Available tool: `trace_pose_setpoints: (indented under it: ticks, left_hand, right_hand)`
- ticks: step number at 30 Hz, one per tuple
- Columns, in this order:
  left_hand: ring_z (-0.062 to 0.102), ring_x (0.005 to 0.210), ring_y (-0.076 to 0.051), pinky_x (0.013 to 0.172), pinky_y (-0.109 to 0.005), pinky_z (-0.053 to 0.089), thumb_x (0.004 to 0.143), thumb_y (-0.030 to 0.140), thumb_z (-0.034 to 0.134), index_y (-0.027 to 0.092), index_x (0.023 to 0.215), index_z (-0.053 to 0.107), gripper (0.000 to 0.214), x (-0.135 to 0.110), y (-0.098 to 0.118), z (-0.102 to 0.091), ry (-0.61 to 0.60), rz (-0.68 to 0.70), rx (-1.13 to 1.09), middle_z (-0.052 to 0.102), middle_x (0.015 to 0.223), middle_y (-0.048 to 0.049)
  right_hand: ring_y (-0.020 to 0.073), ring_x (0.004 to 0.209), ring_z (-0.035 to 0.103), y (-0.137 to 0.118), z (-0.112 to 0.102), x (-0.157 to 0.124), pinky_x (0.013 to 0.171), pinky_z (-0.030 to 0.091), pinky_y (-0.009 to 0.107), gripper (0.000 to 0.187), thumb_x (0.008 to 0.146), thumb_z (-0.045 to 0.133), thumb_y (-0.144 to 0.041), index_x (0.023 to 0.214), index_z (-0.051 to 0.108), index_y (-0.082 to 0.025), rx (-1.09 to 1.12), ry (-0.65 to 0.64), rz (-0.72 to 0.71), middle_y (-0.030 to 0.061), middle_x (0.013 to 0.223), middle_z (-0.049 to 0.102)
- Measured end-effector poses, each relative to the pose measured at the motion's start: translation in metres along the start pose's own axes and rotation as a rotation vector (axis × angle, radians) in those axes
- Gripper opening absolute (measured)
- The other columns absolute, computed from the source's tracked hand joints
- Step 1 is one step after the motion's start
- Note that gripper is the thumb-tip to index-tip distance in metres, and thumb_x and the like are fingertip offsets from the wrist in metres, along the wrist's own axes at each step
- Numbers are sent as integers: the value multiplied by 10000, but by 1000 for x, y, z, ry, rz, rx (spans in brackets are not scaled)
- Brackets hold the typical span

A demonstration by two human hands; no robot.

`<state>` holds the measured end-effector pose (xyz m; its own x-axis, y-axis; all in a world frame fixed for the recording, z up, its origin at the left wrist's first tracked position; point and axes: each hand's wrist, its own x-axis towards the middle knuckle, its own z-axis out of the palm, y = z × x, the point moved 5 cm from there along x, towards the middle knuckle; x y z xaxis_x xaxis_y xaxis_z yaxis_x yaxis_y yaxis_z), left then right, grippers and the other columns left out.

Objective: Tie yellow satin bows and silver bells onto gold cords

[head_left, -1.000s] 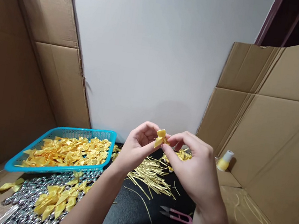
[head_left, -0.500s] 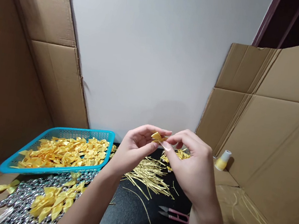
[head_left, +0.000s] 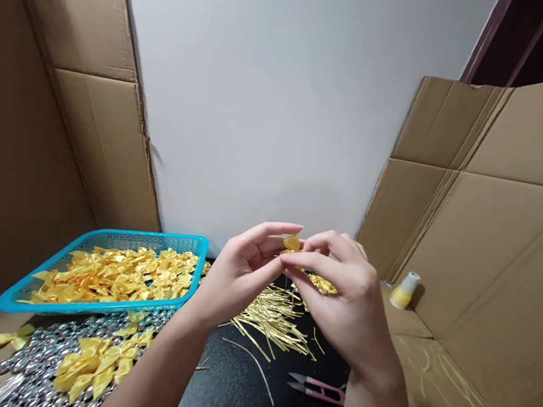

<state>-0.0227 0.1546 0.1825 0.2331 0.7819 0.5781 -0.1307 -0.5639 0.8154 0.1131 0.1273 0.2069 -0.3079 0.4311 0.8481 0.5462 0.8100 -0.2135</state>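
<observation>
A small yellow ribbon bow (head_left: pixel 291 242) is held up in front of the grey wall, its lower part hidden by fingers. My left hand (head_left: pixel 246 271) is closed on it, thumb and fingers around it from the left. My right hand (head_left: pixel 340 287) meets it from the right, index finger and thumb brought together by the left thumb tip; what they pinch is hidden. Below both hands lies a pile of gold twist ties (head_left: pixel 272 321) on a black surface (head_left: pixel 219 391). A pink-handled thread snipper (head_left: pixel 319 389) rests beside my right wrist.
To the left, a blue basket (head_left: pixel 5 304) holds many yellow bows. In front of it, silver beads (head_left: pixel 40 359) lie spread with loose yellow bows (head_left: pixel 97 364) on top. A yellow thread spool (head_left: pixel 405 290) stands at right. Cardboard panels (head_left: pixel 515 231) close in both sides.
My right index finger and thumb have shifted left and closed near the left thumb tip. The bow has turned and sits slightly higher. The things on the table stay put.
</observation>
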Motion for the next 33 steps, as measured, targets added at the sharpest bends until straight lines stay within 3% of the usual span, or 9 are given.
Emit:
trace_pose_setpoints:
  ticks: [3,8,12,16,20,22,28,33]
  left_hand:
    - [681,951,-190,842,-302,558,862,181,603,195,1185,563,326,-2,4,2,-35,-4,10,726,1010,-91]
    - [679,936,-189,812,-297,562,872,185,595,200,1160,578,290,-4,6,4,-41,2,36,728,985,-83]
    - [666,969,-180,844,-277,553,868,189,608,190,1094,601,227,-3,4,2,-13,-3,51,707,1041,-84]
    - [675,876,-153,798,-254,559,848,232,644,188,1015,625,174,-2,2,-2,82,7,131,708,971,-62]
    - [646,673,-118,601,-212,528,808,296,681,172,808,652,127,-4,6,-7,195,15,352,688,767,-24]
    - [617,611,-106,548,-207,499,810,310,669,166,739,643,162,-6,9,-6,187,4,424,665,699,-13]
    - [600,616,-110,553,-222,486,821,297,654,176,794,666,124,-8,13,-1,134,22,554,672,687,-5]
    - [557,563,-86,546,-219,449,815,246,671,182,759,673,85,-11,22,-1,215,190,675,649,639,18]
  right_hand:
    - [161,817,576,5,0,0,763,455,338,122,876,618,-190,888,715,-263,108,23,19,12,840,621]
    - [142,833,614,17,0,2,774,492,305,95,840,644,-146,839,683,-233,402,165,117,-3,850,658]
    - [147,849,627,22,4,2,798,504,317,79,847,626,-166,808,668,-221,503,150,183,1,841,676]
    - [146,869,629,22,5,2,806,506,312,79,841,635,-160,803,678,-214,551,154,193,6,853,679]
    - [130,817,622,23,7,2,761,502,290,81,844,641,-156,804,686,-210,557,168,209,-2,821,673]
    - [126,808,622,23,7,2,749,501,282,75,840,650,-159,805,692,-212,553,180,206,-5,814,676]
    - [112,794,632,25,8,2,750,507,261,75,825,667,-163,786,703,-216,537,188,228,-17,799,694]
    - [118,791,654,28,11,0,752,526,263,50,818,679,-202,791,717,-220,525,160,300,-15,812,723]
